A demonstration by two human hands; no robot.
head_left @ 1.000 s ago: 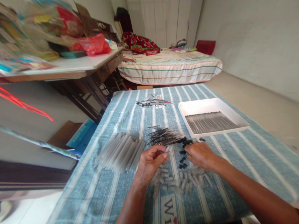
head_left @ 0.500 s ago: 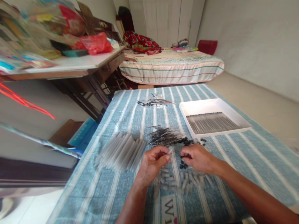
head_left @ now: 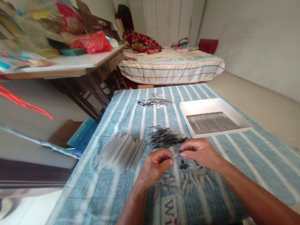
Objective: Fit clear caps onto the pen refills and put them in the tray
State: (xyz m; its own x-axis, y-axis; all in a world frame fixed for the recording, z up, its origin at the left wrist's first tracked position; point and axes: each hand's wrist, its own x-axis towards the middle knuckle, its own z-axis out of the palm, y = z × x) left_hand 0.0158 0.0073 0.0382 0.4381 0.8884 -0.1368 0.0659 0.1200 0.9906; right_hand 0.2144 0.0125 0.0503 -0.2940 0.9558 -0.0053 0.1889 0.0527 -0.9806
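Between the thumb and fingers of my left hand [head_left: 157,165] is a small translucent pen cap [head_left: 174,155], tilted up to the right. My right hand [head_left: 201,153] pinches a small black plug [head_left: 180,152] right at that cap's end; whether it sits inside is too small to tell. Below my hands lie loose translucent caps [head_left: 186,181] and several black plugs [head_left: 184,165]. Just beyond my fingers is a heap of thin dark pen refills [head_left: 164,137]. To the left of my left hand lies a stack of translucent grey pen barrels [head_left: 124,151].
A white box [head_left: 223,135] at the right holds a row of dark-filled pens [head_left: 208,122]. More thin black pieces [head_left: 154,101] lie toward the table's far end. A cluttered side table [head_left: 93,64] stands left, a bed [head_left: 171,68] beyond the striped cloth [head_left: 126,104].
My right hand has risen from the black plugs with one in its fingers and come to the cap. The left hand has moved slightly right and down, still holding the cap.
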